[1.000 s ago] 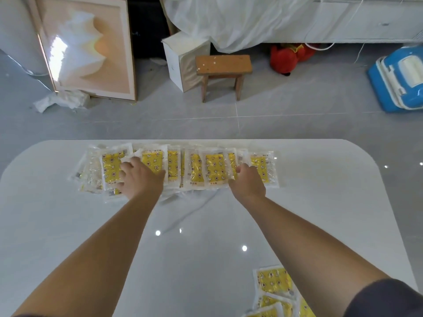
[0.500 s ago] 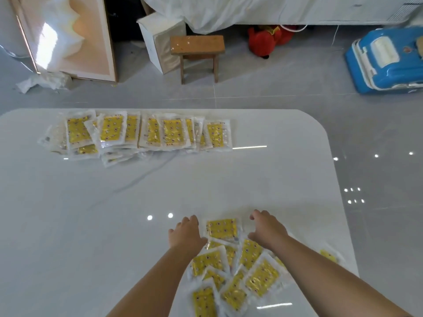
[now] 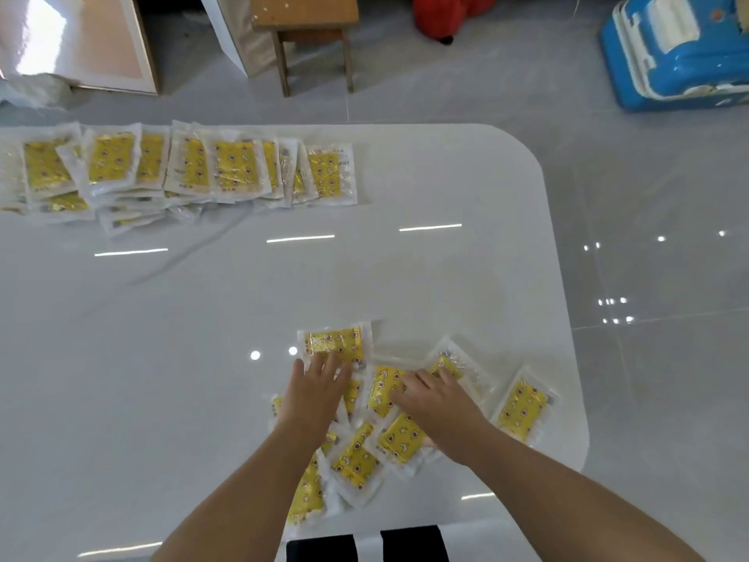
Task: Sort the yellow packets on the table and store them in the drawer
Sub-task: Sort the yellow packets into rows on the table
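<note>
Left hand fingers straight, slightly spread, flat on loose packets, lower centre. Right hand likewise flat. Packet row upper left. Judged step: gathering scatter. Next: square and lift the stack.

One surface carried two groups: a far row of yellow packets numbering at least ten, overlapped too thickly for an exact count, and a near pile of about nine. Two grips showed, the left grip and the right grip. The floor held one wooden stool, one blue toy car, one red toy and one framed picture.
</note>
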The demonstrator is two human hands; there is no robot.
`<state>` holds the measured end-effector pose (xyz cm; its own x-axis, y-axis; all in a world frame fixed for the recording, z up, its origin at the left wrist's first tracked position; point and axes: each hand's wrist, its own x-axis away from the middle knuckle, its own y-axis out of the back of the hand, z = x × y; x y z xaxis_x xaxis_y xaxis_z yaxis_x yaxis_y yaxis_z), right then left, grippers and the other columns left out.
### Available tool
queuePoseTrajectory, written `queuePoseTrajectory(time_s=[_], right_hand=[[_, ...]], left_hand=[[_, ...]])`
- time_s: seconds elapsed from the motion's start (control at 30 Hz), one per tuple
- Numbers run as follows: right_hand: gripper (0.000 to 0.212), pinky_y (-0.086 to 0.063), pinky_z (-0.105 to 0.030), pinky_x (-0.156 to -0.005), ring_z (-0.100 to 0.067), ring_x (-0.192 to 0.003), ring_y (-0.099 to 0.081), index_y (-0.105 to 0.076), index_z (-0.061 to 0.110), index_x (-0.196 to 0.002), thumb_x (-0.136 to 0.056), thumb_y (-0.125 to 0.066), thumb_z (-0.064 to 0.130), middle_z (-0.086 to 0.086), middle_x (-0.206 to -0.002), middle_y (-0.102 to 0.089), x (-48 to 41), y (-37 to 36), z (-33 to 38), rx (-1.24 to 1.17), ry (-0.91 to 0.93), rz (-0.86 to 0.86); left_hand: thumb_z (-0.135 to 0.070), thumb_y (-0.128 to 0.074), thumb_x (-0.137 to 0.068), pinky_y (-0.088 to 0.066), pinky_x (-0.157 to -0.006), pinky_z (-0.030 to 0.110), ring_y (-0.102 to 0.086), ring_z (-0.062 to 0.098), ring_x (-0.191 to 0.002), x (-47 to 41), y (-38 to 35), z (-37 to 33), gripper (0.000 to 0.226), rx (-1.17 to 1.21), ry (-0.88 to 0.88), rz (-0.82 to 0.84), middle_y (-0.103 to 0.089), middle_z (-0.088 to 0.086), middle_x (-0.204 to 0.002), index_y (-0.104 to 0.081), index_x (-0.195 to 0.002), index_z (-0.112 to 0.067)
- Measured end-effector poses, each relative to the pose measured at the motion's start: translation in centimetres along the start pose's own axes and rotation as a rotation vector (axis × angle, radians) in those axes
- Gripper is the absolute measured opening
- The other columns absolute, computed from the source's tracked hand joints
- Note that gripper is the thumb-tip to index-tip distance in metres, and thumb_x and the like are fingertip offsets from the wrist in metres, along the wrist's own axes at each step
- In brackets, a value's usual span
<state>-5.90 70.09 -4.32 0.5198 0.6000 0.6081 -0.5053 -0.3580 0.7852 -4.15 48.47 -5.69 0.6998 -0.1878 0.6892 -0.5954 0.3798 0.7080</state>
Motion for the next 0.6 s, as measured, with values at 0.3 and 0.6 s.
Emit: queuePoseTrajectory(time_s=[0.3,0.6], right_hand=[[0.053,-0.039,-0.042,-0.095,-0.025,-0.098,-0.055,-0.048,0.016,-0.122,-0.075,-0.074,0.016,-0.004,-0.107,-0.058,-2.3,-0.6,0.6,0.242,0.225,0.058],[0.035,-0.037,-0.038,-0.096,-0.025,-0.111,-0.047,-0.058,0.014,-0.117,-0.084,-0.061,0.001,-0.006,-0.122,-0.048,-2.3,0.4,-1.7,0.144,0.062,0.092]], left_hand=[[-0.026,-0.074,-0.079,-0.033,-0.100,0.036,-0.047,0.025,-0.119,-2.2,-0.7,0.0,0.082,0.103,0.045,-0.098,-0.043,0.005,-0.132,-0.023,-0.142,-0.017],[-0.031,-0.064,-0.088,-0.030,-0.099,0.034,-0.051,0.020,-0.113,-2.9,1.4,1.3,0.039,0.125,0.078,-0.095,-0.053,-0.001,-0.120,-0.047,-0.122,-0.019]])
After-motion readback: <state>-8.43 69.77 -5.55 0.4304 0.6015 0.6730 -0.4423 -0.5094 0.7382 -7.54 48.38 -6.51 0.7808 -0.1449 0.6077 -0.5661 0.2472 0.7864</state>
